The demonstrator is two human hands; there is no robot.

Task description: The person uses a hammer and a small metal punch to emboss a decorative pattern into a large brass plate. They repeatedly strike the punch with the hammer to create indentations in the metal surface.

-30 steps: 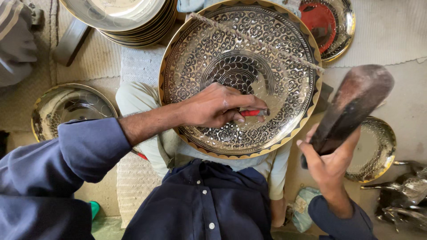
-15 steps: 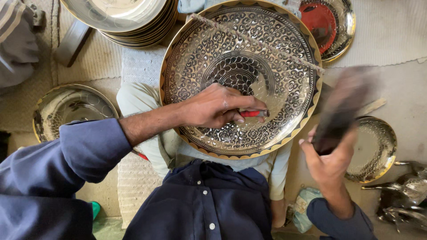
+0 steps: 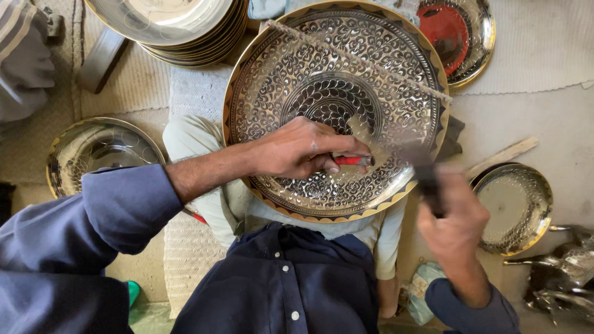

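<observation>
The large round metal tray point(image 3: 334, 74) rests on the person's lap, tilted toward the camera. Its face is covered with fine engraved curls, and a dark and gold zigzag border runs along the rim. The left hand point(image 3: 303, 148) lies on the tray, the fingers pressed together around a thin red-handled tool point(image 3: 352, 161) whose tip touches the engraved face. The right hand point(image 3: 455, 219) is closed on a dark hammer point(image 3: 414, 154), which is blurred over the tray's right part. The floor has a pale woven mat point(image 3: 544, 43). Further away are a stack of plain trays point(image 3: 179, 31), a red-centred dish point(image 3: 458, 31) and a smaller bowl point(image 3: 513, 210).
</observation>
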